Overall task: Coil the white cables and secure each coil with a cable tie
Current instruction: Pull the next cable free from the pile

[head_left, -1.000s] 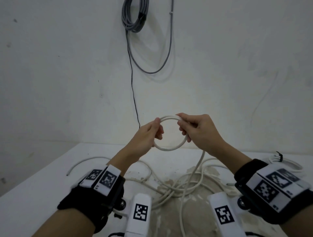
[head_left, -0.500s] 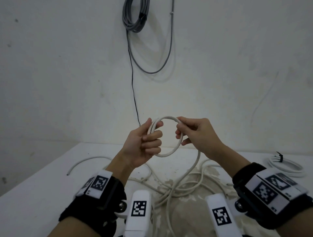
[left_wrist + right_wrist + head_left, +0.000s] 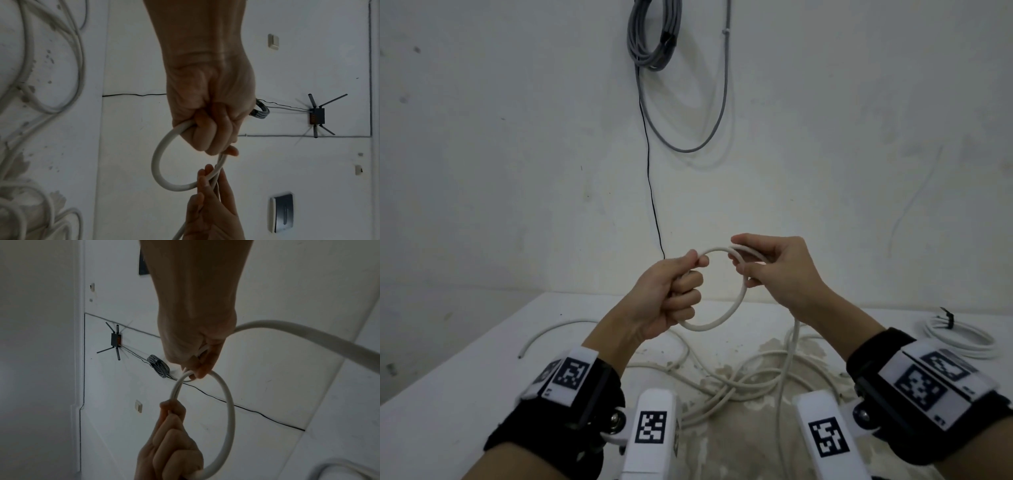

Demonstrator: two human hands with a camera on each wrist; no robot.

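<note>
I hold a small loop of white cable (image 3: 726,315) in the air above the table. My left hand (image 3: 671,294) grips the loop's left side in a fist, seen close up in the left wrist view (image 3: 207,123). My right hand (image 3: 774,267) pinches the top right of the loop, where two strands (image 3: 748,253) cross. In the right wrist view the loop (image 3: 228,410) runs from the right hand's fingers (image 3: 202,368) down to the left fist (image 3: 170,447). The rest of the cable (image 3: 786,370) hangs down to a loose tangle (image 3: 729,383) on the table.
The white table (image 3: 448,394) has a stained patch in the middle. A finished white coil (image 3: 959,335) with a black tie (image 3: 947,317) lies at the right. A grey cable bundle (image 3: 652,34) and a thin black wire (image 3: 650,171) hang on the wall behind.
The left hand has closed from a fingertip pinch into a full fist round the loop's left side. The right hand has shifted up and right along the cable, and the loop has grown a little.
</note>
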